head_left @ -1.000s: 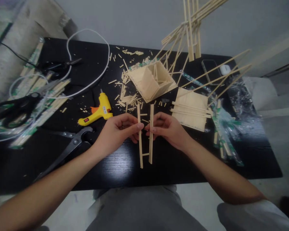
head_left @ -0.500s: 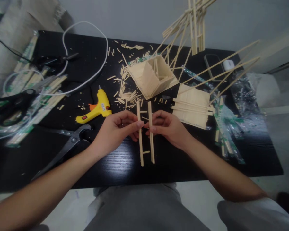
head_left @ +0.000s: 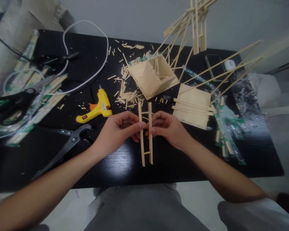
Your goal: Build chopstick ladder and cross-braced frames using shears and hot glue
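Note:
My left hand point(head_left: 122, 130) pinches a long wooden stick point(head_left: 142, 146) between thumb and fingers. Opposite it, my right hand point(head_left: 167, 130) grips a second wooden stick point(head_left: 150, 144). The two sticks stand side by side, nearly parallel. Two short crosspieces span the gap, a lower one point(head_left: 146, 153) and an upper one point(head_left: 145, 113), so the whole looks like a small ladder. Some fingertips are hidden behind the sticks. To the left of my left hand lies a yellow glue gun point(head_left: 96, 107). A wooden panel with sticks point(head_left: 192, 117) lies beyond my right hand.
A wooden box on a base point(head_left: 150, 80) and a tall stick frame point(head_left: 196, 29) stand at the back. Short stick offcuts point(head_left: 128, 96) are scattered nearby. Pliers point(head_left: 73, 139), scissors point(head_left: 26, 96), a white cable point(head_left: 107, 48) and bagged sticks point(head_left: 55, 86) lie left; a phone point(head_left: 214, 65) lies right.
The two sticks have drawn closer and the right one has straightened to line up with the left; the crosspieces now appear to meet both. The camera view has shifted slightly.

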Demonstrator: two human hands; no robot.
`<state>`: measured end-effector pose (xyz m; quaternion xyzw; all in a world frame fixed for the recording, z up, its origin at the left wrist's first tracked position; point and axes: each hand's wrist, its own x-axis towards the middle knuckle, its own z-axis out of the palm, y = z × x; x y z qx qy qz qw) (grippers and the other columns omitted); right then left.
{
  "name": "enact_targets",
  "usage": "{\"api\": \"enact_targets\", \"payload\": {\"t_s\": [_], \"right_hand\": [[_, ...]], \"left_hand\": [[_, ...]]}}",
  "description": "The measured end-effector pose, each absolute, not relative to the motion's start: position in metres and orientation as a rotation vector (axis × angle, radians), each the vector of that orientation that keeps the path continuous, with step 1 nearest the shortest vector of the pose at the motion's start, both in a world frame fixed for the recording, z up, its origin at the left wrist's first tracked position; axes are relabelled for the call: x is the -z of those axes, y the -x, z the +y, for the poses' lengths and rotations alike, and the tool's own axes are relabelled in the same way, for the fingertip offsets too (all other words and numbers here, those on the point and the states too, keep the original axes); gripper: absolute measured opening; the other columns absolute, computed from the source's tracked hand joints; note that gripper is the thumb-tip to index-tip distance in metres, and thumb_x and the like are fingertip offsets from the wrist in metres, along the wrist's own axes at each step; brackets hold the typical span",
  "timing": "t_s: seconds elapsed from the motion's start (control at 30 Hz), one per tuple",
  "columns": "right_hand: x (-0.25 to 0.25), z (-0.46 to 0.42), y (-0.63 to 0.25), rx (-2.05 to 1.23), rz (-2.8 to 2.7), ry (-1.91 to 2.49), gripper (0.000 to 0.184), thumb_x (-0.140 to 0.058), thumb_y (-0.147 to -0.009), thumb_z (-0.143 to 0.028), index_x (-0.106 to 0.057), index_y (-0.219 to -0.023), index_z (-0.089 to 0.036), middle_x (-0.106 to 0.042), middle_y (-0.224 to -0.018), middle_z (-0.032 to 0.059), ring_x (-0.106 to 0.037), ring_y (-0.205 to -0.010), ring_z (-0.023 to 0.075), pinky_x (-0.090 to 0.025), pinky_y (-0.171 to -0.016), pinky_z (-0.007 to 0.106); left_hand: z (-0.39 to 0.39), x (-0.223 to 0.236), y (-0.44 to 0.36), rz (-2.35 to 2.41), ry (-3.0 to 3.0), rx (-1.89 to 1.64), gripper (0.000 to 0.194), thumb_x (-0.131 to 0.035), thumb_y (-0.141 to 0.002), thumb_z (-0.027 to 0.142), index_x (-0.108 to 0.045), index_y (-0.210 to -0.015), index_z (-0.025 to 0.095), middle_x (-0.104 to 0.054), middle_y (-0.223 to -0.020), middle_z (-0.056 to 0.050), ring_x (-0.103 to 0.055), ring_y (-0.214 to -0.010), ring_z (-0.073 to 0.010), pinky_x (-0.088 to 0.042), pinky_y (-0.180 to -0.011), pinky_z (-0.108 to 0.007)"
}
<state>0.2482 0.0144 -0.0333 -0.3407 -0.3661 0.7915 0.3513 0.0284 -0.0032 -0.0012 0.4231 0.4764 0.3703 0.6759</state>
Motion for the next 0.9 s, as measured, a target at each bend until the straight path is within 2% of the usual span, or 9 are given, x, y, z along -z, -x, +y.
{"api": "enact_targets", "payload": {"t_s": [0.2,0.9], "right_hand": [[0.0325,0.0138,-0.2471,-2.029,-0.964,0.921,0.035,-0.100,-0.075,-0.023,-0.069,-0.093,-0.021,-0.084,-0.089,-0.0008,-0.082,-0.077,0.0147,-0.069,-0.071,0.025],[0.0290,0.0123,-0.2469,-1.991,-0.996,0.941,0.037,-0.102,-0.072,-0.021,-0.070,-0.092,-0.022,-0.084,-0.089,-0.0012,-0.082,-0.078,0.0150,-0.069,-0.072,0.025]], "left_hand": [[-0.0020,0.0001,-0.0288,1.084,-0.984,-0.803,0.032,-0.091,-0.081,0.041,-0.073,-0.087,0.016,-0.078,-0.074,-0.004,-0.074,-0.061,-0.0155,-0.063,-0.058,-0.025],[-0.0039,0.0018,-0.0276,1.064,-1.025,-0.801,0.026,-0.085,-0.089,0.039,-0.073,-0.088,0.016,-0.077,-0.074,-0.002,-0.072,-0.060,-0.0128,-0.060,-0.055,-0.021]]}}
